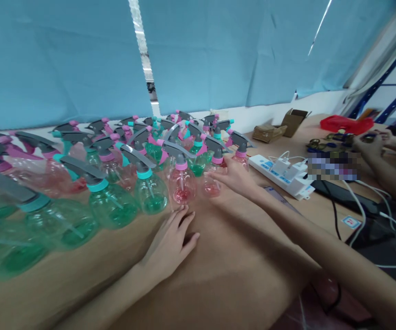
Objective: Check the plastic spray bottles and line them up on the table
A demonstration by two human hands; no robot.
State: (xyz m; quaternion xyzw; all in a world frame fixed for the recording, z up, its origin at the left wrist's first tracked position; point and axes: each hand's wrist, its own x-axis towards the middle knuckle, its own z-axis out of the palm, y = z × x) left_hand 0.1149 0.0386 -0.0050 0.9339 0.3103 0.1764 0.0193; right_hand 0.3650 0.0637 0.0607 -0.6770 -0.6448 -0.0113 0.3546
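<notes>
My right hand point(235, 178) is at a clear pink spray bottle point(212, 187) with a grey trigger, one digit across its front and the others at its right side below the collar. My left hand point(170, 243) lies on the table with its fingers apart and holds nothing. Just beyond its fingertips stands another pink spray bottle point(182, 185). To the left of that is a green spray bottle point(151, 192) with a turquoise collar. Several more green and pink spray bottles crowd the table's left and back.
A white power strip point(280, 176) with plugged-in chargers and cables lies right of the bottles. Behind it is an open cardboard box point(294, 123). At the far right, another person's hand point(370, 146) is beside small metallic parts and a red tray point(347, 123). A blue curtain hangs behind.
</notes>
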